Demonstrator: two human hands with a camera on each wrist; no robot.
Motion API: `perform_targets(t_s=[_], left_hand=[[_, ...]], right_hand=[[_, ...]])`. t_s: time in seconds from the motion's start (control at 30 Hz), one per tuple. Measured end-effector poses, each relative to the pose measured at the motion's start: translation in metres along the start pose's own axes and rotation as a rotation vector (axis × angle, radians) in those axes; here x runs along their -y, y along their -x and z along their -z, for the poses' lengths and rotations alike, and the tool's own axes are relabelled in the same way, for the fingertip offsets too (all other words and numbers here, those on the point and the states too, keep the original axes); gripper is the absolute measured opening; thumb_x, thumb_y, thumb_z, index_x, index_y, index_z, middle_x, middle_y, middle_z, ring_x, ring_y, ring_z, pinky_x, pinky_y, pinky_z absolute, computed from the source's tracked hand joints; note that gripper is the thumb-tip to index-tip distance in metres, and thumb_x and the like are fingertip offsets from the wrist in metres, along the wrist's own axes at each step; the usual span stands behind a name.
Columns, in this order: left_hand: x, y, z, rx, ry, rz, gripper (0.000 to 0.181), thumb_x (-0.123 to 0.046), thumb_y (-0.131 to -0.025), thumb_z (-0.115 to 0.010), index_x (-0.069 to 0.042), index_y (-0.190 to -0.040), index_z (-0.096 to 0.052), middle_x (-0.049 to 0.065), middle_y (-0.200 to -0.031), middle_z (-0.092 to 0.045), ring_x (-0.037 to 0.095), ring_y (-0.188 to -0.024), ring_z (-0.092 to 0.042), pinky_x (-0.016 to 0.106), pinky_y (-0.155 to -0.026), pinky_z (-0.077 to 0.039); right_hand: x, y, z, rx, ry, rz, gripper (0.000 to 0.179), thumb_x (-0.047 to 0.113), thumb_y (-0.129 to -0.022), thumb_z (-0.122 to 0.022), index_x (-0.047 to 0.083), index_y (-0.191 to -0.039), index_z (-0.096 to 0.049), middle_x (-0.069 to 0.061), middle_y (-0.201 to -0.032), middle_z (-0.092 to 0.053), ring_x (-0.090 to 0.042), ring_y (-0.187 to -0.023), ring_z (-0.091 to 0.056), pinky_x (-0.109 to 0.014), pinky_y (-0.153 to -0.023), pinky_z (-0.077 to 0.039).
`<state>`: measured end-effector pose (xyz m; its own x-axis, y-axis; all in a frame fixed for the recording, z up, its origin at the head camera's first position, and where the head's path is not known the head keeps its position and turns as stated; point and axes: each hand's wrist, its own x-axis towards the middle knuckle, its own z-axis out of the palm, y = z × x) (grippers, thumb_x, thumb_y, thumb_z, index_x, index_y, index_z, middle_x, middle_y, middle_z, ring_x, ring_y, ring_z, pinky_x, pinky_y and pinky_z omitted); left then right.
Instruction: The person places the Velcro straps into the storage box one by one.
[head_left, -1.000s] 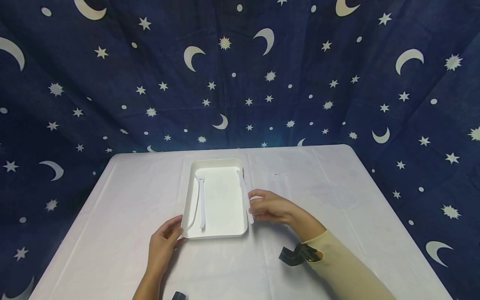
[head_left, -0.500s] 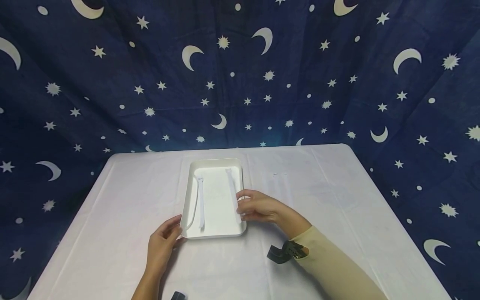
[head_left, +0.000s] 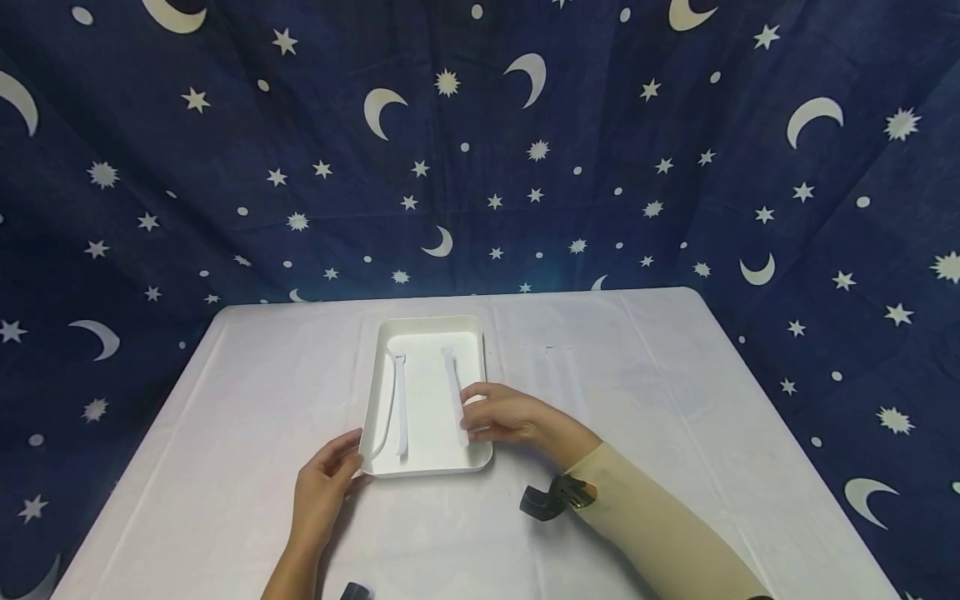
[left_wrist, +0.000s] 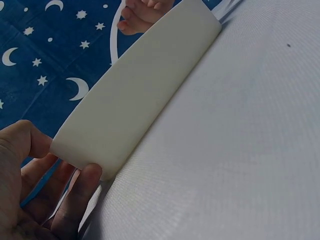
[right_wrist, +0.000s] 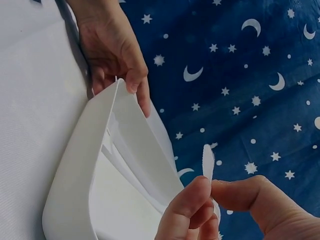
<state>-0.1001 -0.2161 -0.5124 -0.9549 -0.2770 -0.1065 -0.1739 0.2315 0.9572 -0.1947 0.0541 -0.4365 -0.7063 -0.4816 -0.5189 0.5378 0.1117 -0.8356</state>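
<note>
The white tray [head_left: 426, 396] sits on the white tablecloth [head_left: 675, 433], and every place here is given from that tray. Two risks seem likeliest to me: the white strip [head_left: 454, 400] pinched by the right hand [head_left: 501, 415] is thin, limp and nearly the same white as the tray floor, so it could curl, land across the tray's right wall instead of inside, or drop on top of the other white strip [head_left: 401, 406] lying along the tray's left side; and the tray looks light, so a nudge from either hand could slide it on the smooth cloth.

The right hand reaches over the tray's right wall near the front corner; in the right wrist view its thumb and forefinger [right_wrist: 192, 200] are pressed together on the near end of the strip, the remaining fingers curled under; the strip runs away from the hand towards the tray's far end, apparently lying on or just above the floor, and I cannot tell which.

The left hand [head_left: 324, 483] is at the tray's front left corner; the left wrist view shows its thumb [left_wrist: 25, 137] at the rim and a finger [left_wrist: 82, 187] against the outer wall, curled round that corner in a light hold rather than a tight clamp.
</note>
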Motion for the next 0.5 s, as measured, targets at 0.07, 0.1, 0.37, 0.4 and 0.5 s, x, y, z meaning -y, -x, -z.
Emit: perform_targets(t_s=[0.07,0.1,0.37,0.4,0.5], left_hand=[[0.0,0.0,0.0,-0.006,-0.001,-0.002,0.038,-0.01,-0.093,-0.064,-0.006,-0.13,-0.061,0.017,-0.127,-0.065,0.002,-0.098,-0.067,0.022,-0.077,-0.063],[0.0,0.0,0.0,-0.007,0.0,-0.001,0.037,-0.009,-0.092,-0.064,-0.006,-0.13,-0.061,0.017,-0.127,-0.065,0.0,-0.097,-0.067,0.022,-0.077,-0.063],[0.001,0.001,0.0,-0.003,0.004,-0.004,0.037,-0.008,-0.094,-0.061,-0.004,-0.131,-0.059,0.018,-0.129,-0.063,-0.004,-0.094,-0.066,0.022,-0.078,-0.063],[0.001,0.0,0.0,-0.002,0.007,0.0,0.037,-0.008,-0.094,-0.062,-0.004,-0.131,-0.06,0.018,-0.129,-0.064,-0.004,-0.094,-0.066,0.022,-0.078,-0.063],[-0.001,0.001,0.0,-0.001,0.01,0.003,0.037,-0.008,-0.093,-0.062,-0.004,-0.131,-0.06,0.018,-0.129,-0.063,0.003,-0.099,-0.068,0.022,-0.079,-0.062]], right_hand=[[0.0,-0.003,-0.001,-0.003,0.002,-0.006,0.041,-0.012,-0.078,-0.06,0.004,-0.115,-0.05,-0.003,-0.08,-0.053,-0.014,-0.07,-0.057,-0.019,-0.064,-0.059],[0.0,-0.005,-0.002,-0.003,0.001,-0.01,0.04,-0.012,-0.078,-0.06,0.004,-0.114,-0.05,-0.003,-0.08,-0.054,-0.014,-0.07,-0.057,-0.019,-0.064,-0.059],[0.0,-0.012,-0.01,0.004,0.001,-0.025,0.036,-0.013,-0.08,-0.058,0.006,-0.11,-0.051,-0.005,-0.081,-0.057,-0.014,-0.068,-0.059,-0.019,-0.062,-0.059],[-0.001,-0.012,-0.011,0.006,0.002,-0.026,0.036,-0.013,-0.08,-0.058,0.006,-0.11,-0.051,-0.005,-0.081,-0.057,-0.014,-0.068,-0.059,-0.019,-0.062,-0.059],[-0.002,-0.015,-0.015,0.014,0.006,-0.028,0.036,-0.013,-0.08,-0.059,0.006,-0.11,-0.052,-0.005,-0.081,-0.058,-0.014,-0.069,-0.06,-0.019,-0.062,-0.059]])
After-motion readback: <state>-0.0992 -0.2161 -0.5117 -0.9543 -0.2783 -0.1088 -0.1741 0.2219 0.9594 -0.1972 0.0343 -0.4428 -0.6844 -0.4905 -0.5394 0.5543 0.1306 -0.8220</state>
